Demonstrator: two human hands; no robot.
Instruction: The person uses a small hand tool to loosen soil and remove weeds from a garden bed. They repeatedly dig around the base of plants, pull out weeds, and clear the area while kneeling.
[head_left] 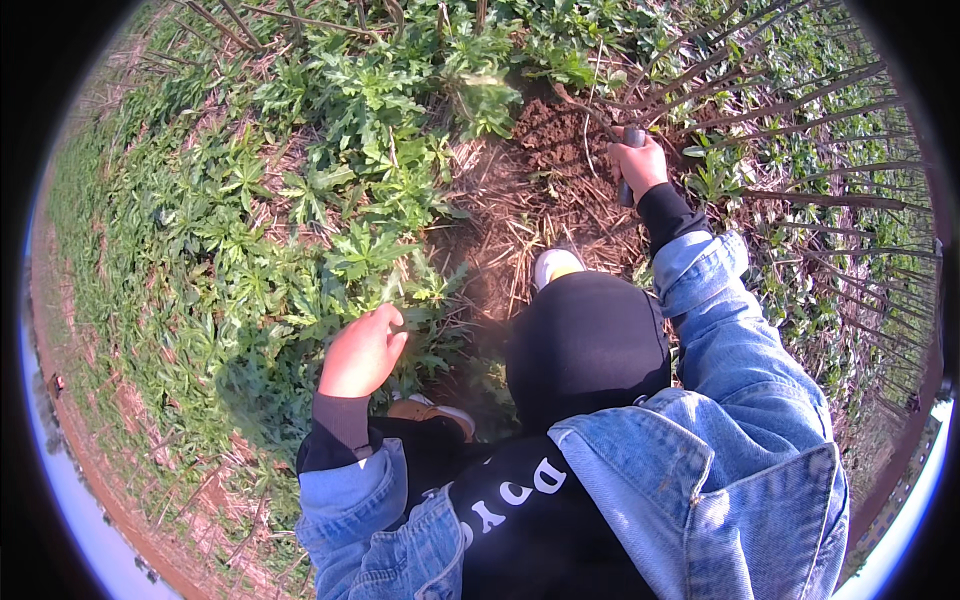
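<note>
My right hand [642,165] is wrapped around the dark handle [632,140] of a hand tool, low over bare brown soil [550,135]. The working end is hard to make out among roots and stems beyond the hand. Left of my knee, my left hand [365,350] hangs loosely curled above leafy green plants [365,250], thumb near the fingers. Nothing shows in it. Dry straw [510,210] lies between the plants and the right hand.
Tall bare woody stems [820,200] slant across the right side, close to my right hand. My bent knee [590,340] is in the middle, with a white shoe [556,265] ahead of it and a tan shoe [430,412] at left. Dense green growth [160,210] covers the left.
</note>
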